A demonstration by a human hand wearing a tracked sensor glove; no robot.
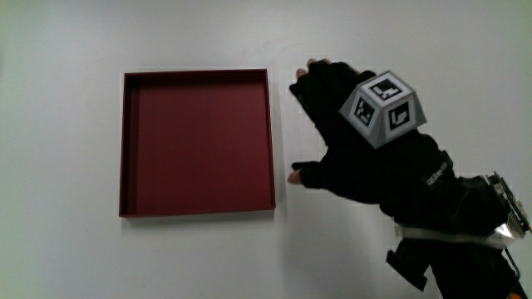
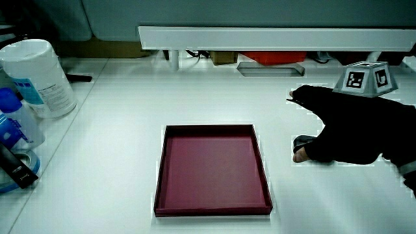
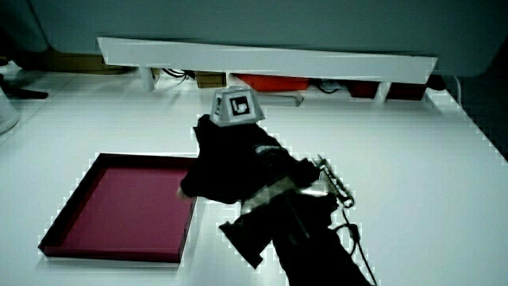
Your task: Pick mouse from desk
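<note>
Main view: hand covers mouse; orientation hidden.

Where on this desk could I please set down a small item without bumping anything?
The shallow dark red square tray is bare inside, and so is the white table around it. It is tight only between the tray and the black gloved hand beside it.
</note>
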